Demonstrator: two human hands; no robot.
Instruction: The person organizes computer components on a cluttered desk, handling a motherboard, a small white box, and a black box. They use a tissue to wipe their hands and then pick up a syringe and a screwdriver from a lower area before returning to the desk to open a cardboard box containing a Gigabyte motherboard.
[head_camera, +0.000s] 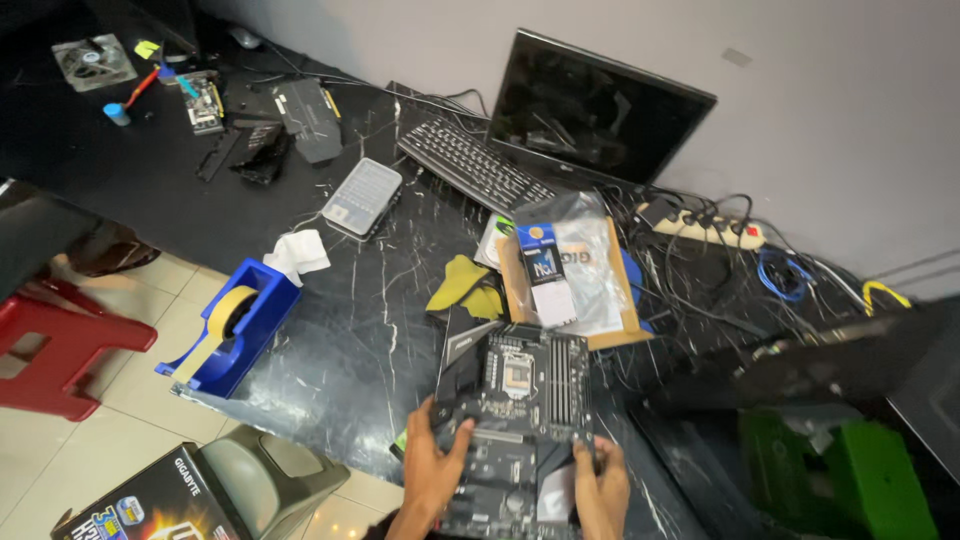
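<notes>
A black computer motherboard (515, 400) lies on the dark marble table (370, 300) near its front edge. My left hand (432, 470) grips the board's near left edge, thumb on top. On the near right side, my right hand (602, 488) holds the board's edge with fingers curled over it. Just behind the board sits an open brown cardboard box (615, 330) with a clear plastic bag (580, 260) and a small blue-and-black packet (545, 255) on it. A yellow cloth (462, 285) rests to the left of the box.
A blue tape dispenser (235, 330) stands at the table's left edge beside crumpled white paper (298, 254). Behind are a black keyboard (470, 162), a dark monitor (600, 105), a white power strip (705, 228) with tangled cables. A red stool (60, 345) and grey bin (265, 480) stand on the floor.
</notes>
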